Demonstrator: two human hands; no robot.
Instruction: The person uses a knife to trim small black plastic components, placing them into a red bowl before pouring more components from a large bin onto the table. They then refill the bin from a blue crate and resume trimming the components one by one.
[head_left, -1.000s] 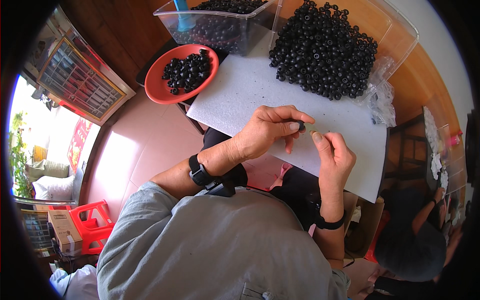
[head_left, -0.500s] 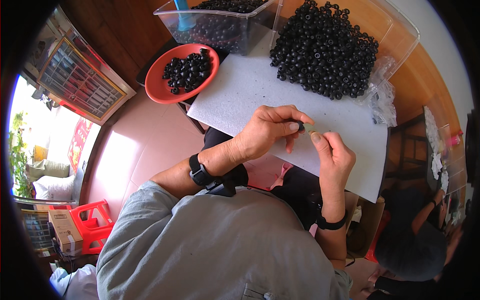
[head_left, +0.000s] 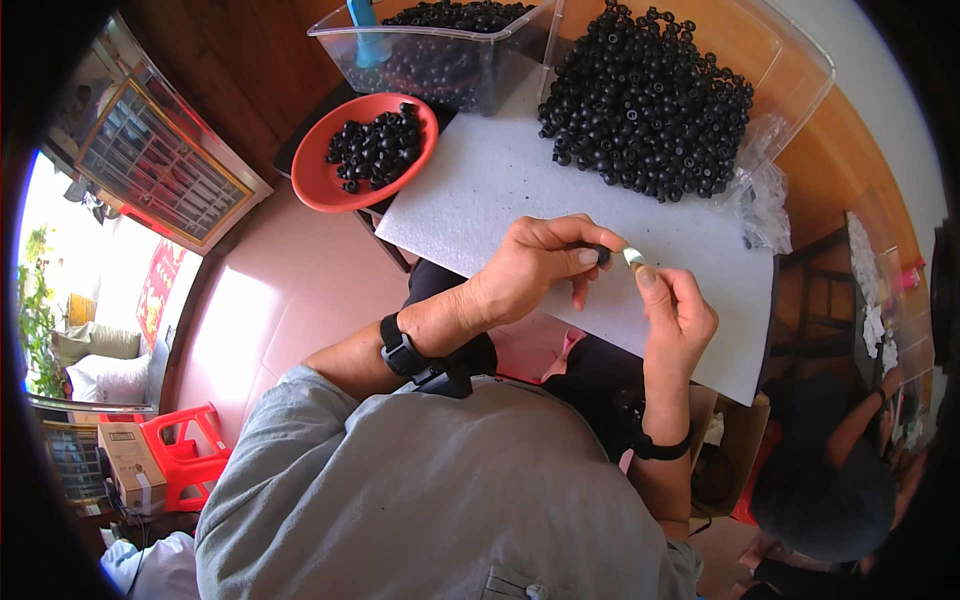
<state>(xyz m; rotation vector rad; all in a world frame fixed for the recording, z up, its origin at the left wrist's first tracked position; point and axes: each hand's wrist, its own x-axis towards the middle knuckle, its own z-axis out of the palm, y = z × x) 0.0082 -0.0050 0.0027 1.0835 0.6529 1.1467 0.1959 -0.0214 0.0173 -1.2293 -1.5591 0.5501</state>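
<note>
Above the near edge of the white-covered table, my left hand (head_left: pixel 528 265) pinches a small round black plastic part (head_left: pixel 602 256) between thumb and forefinger. Just to its right, my right hand (head_left: pixel 674 318) is closed, thumb and finger gripping a small, pale, shiny flat piece (head_left: pixel 634 258) whose kind I cannot make out. The piece is close to my left fingertip; whether they touch is unclear. A large heap of similar black parts (head_left: pixel 640 110) lies at the far right, spilling from a clear bin lying on its side.
A red bowl (head_left: pixel 312 180) with black parts stands at the table's left. Behind it is a clear bin (head_left: pixel 430 45) of black parts with a blue item inside. Crumpled clear plastic (head_left: pixel 765 205) lies at right. Another person (head_left: pixel 825 490) sits at lower right; a red stool (head_left: pixel 190 455) stands lower left.
My right hand has moved slightly right and turned, so the pale shiny piece shows more. My left hand has stayed nearly in place with the black part.
</note>
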